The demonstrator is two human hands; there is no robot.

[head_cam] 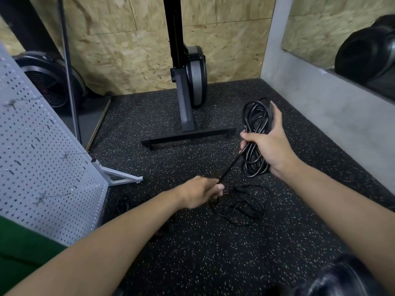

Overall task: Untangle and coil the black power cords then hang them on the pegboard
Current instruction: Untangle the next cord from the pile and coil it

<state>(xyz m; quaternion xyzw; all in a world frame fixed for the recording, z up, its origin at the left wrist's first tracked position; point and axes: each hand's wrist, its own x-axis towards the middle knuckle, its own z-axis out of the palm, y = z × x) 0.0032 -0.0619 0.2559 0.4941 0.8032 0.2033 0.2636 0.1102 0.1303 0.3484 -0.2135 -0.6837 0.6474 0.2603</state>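
One coiled black power cord (253, 161) gripped in the curled right hand (271, 146), its taut tail (230, 167) pinched by the left hand (198, 194), a larger tangle (241, 207) and a smaller tangle (123, 205) laid on the floor (213, 253), one pegboard (42, 157) beside.

Both forearms (128, 231) are left bare, left hand (201, 194) and right hand (269, 144) ungloved; green fabric (21, 248) is glimpsed beside the left elbow.

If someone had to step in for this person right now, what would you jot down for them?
The right hand grips a mostly coiled black cord. The left hand pinches its taut tail. More tangled cords lie on the floor below.
Done: one cord nearly coiled.
Left: finish it, untangle the rest, hang all on the pegboard at left.
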